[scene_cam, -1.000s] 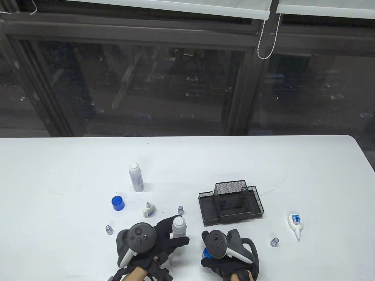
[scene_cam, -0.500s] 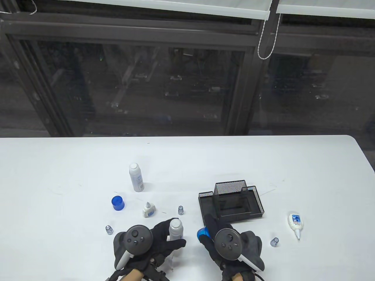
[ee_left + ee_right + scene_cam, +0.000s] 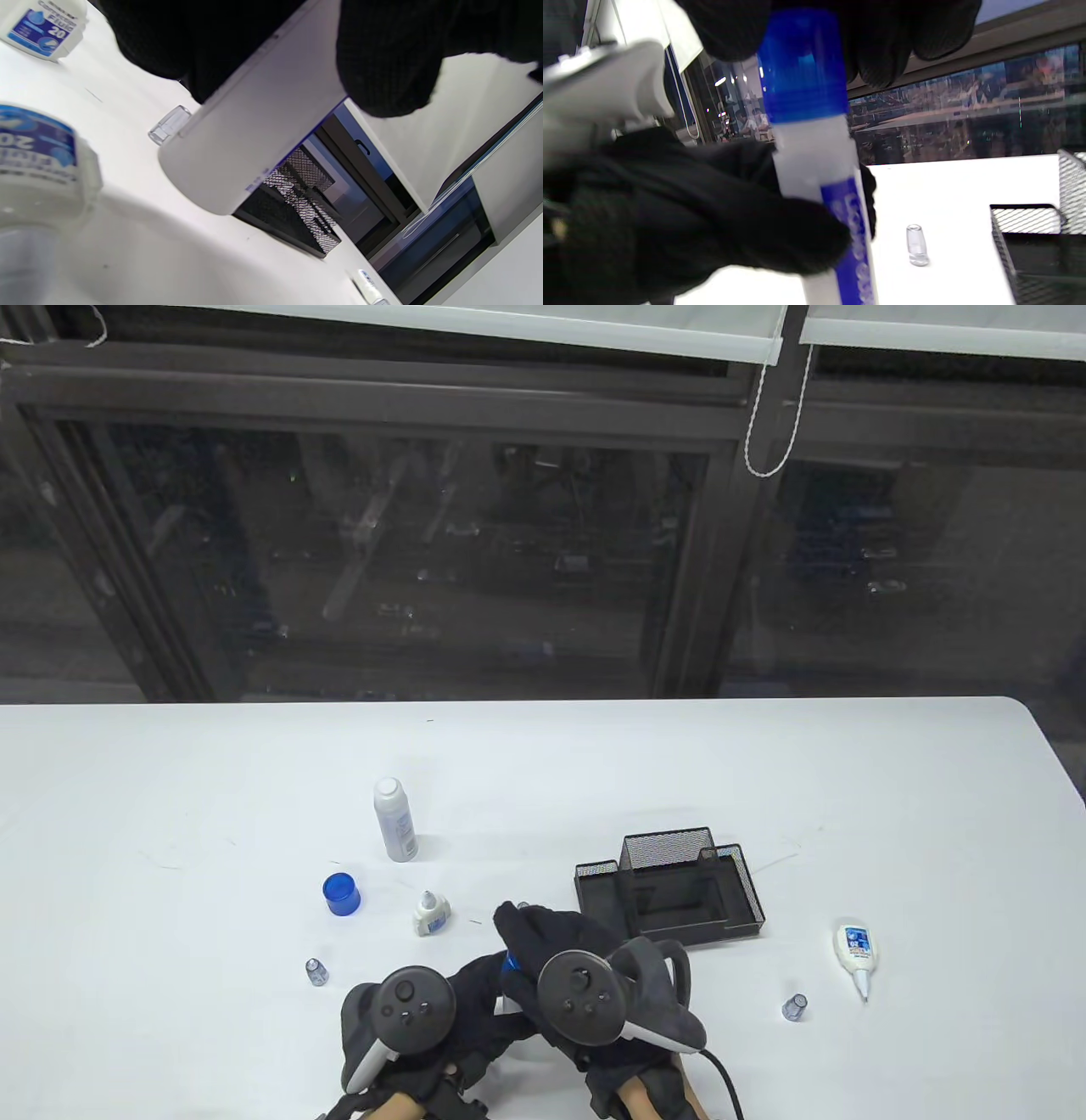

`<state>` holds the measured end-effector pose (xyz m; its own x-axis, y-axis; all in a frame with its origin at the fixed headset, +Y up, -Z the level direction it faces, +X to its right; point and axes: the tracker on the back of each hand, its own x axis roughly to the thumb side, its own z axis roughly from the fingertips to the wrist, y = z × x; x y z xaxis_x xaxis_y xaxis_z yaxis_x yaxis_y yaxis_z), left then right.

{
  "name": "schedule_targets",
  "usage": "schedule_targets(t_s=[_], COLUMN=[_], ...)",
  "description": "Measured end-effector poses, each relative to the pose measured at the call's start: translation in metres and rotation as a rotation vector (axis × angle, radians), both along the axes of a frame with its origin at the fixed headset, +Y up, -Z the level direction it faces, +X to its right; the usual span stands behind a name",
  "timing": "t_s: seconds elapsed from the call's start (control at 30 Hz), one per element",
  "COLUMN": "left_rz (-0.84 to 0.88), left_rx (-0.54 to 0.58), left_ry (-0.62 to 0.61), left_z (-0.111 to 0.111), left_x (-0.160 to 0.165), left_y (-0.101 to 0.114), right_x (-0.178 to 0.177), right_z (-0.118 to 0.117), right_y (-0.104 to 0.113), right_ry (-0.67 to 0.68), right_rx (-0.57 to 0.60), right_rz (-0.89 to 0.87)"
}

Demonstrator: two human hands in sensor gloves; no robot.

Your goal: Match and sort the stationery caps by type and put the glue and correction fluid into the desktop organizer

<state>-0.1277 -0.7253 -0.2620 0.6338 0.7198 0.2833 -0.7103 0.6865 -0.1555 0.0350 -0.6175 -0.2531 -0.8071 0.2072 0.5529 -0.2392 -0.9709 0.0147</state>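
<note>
My left hand grips a white glue bottle upright near the front edge of the table; the hands hide most of it in the table view. My right hand reaches over it from the right and holds a blue cap on the bottle's top, with its fingers curled round the cap. A sliver of that blue cap shows between the gloves. The black mesh organizer stands just right of the hands, and I see nothing inside it.
A second uncapped glue bottle stands at back left, with a loose blue cap in front of it. One correction fluid bottle lies by my left hand, another right of the organizer. Small clear caps sit on either side.
My right hand has carried the blue cap leftward from beside the organizer onto the top of the glue bottle held by my left hand. It now covers the clear cap behind the bottle.
</note>
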Motion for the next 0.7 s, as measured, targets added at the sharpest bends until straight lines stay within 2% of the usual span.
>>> schedule_targets(t_s=[0.1,0.17,0.33,0.37,0.47,0.53,0.6,0.7], left_rz=[-0.038,-0.015,-0.030,-0.025,-0.014,-0.002,-0.015,-0.030], left_rx=[0.037,0.019,0.033,0.028,0.032,0.036,0.040,0.036], left_ry=[0.004,0.001,0.005,0.005,0.010,0.009,0.011,0.005], left_z=[0.002,0.003,0.005,0.005,0.006,0.008,0.009,0.010], left_x=[0.003,0.005,0.006,0.007,0.007,0.007,0.008,0.009], left_y=[0.002,0.001,0.001,0.001,0.001,0.003,0.004,0.002], right_x=[0.002,0.004,0.007,0.008,0.014,0.015,0.015,0.014], right_z=[0.001,0.000,0.001,0.000,-0.001,-0.002,-0.002,0.000], right_y=[-0.001,-0.002,-0.003,-0.002,0.001,0.002,0.003,0.003], right_ry=[-0.004,-0.017,-0.120,-0.110,0.040,0.077,0.062,-0.084], right_rx=[0.032,0.042,0.145,0.121,-0.131,-0.172,-0.139,0.039], right_rz=[-0.019,-0.031,0.009,0.017,-0.038,-0.136,-0.088,-0.038])
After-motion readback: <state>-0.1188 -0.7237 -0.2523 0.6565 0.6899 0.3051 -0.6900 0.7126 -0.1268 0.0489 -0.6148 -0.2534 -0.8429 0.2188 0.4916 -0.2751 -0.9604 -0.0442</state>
